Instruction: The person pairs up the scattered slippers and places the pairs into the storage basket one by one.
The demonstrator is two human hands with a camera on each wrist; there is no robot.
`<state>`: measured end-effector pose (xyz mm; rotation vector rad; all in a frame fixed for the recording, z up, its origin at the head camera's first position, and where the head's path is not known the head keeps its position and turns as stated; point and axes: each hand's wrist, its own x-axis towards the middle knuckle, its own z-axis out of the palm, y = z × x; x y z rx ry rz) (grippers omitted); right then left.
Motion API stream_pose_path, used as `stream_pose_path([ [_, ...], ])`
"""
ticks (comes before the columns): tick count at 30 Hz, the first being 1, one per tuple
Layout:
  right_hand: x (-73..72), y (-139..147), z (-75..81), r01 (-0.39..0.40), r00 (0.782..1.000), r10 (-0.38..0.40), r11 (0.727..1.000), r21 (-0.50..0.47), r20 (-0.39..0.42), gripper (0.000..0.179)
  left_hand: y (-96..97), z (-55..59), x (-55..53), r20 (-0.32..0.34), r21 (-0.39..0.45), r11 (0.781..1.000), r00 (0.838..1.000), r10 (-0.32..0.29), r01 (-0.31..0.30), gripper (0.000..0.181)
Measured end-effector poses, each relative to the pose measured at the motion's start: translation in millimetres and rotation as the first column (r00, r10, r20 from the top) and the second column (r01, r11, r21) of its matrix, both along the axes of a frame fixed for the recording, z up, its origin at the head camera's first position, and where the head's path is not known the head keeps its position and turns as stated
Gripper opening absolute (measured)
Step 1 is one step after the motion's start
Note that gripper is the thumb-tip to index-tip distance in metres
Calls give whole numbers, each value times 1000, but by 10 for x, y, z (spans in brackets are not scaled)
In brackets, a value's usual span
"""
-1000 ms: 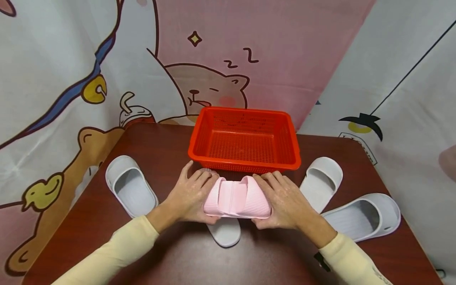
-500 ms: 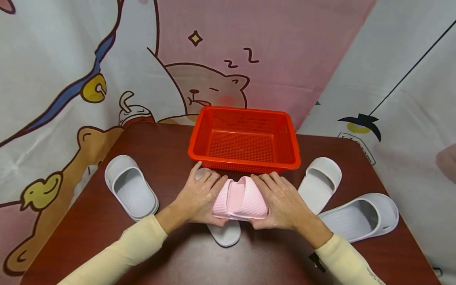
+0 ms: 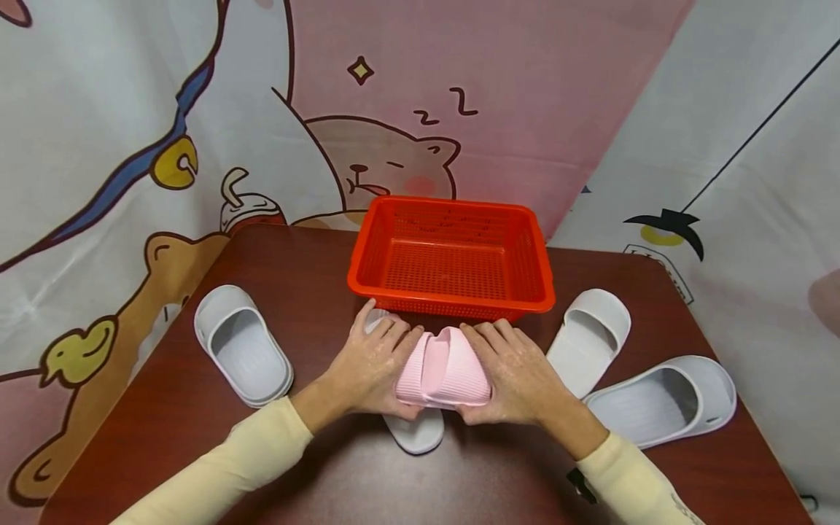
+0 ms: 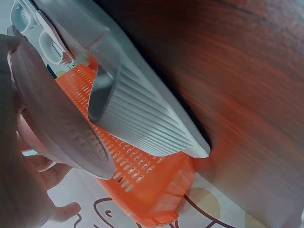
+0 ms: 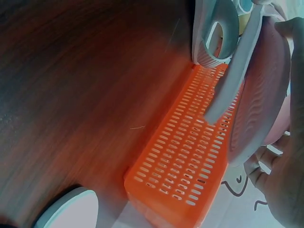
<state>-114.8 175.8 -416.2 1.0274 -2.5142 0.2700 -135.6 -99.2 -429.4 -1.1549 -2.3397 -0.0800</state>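
Observation:
Two pink slippers with ribbed straps are held up close together in front of me. My left hand [image 3: 375,368] grips the left pink slipper [image 3: 411,379], thumb below and fingers over the top. The right pink slipper [image 3: 464,372] is gripped the same way by my right hand [image 3: 508,368]. The pink sole [image 4: 57,104] shows in the left wrist view, and another pink sole [image 5: 261,90] in the right wrist view. Beneath the hands a pale grey slipper [image 3: 418,432] lies on the table, mostly covered; its ribbed strap [image 4: 142,114] shows in the left wrist view.
Behind the hands stands a red perforated basket [image 3: 450,299] with nothing in it. At the left lies a grey slipper [image 3: 248,357]. On the right are a white slipper [image 3: 584,350] and a larger grey slipper [image 3: 656,408]. A patterned cloth [image 3: 512,109] hangs behind the table [image 3: 308,270].
My left hand has moved right with its pink slipper, and the right hand slightly left. The two pink slippers are now closer together. The other slippers and the basket stay put.

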Motion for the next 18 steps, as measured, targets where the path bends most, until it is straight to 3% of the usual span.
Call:
stream_pose_path([
  [18,-38,-95,-34,-36,999,35,999,-23,-30,100,56,10,-2,-29,55,998,999,-25,26,103],
])
